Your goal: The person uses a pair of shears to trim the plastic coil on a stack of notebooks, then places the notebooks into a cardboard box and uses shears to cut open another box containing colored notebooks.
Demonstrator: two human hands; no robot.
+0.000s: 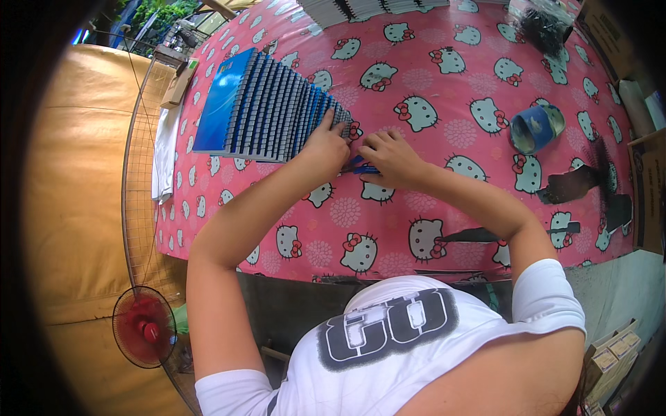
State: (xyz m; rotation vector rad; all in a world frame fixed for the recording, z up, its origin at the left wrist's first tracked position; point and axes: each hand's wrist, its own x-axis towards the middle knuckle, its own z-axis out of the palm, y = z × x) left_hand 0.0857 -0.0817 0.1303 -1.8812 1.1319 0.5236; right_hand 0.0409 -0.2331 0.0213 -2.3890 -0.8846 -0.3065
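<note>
A fanned row of blue spiral-bound notebooks [267, 104] lies on the table, each overlapping the one before, with their wire coils showing. My left hand [328, 143] is at the row's right, near end. Its index finger stretches along the coils and the other fingers curl against the last notebook. Just to the right, my right hand [390, 158] is closed around a small blue-handled tool [362, 166], which looks like pliers or a cutter. Its tip points toward the coil ends beside my left hand. The fingers hide most of the tool.
A pink patterned cloth [423, 69] covers the table. At right stand a blue tape-like roll [534, 130] and dark scraps [569, 185]. More spiral-bound stacks [361, 8] lie at the far edge, with a black plastic-wrapped bundle [542, 31] nearby. A red fan [146, 327] stands at lower left.
</note>
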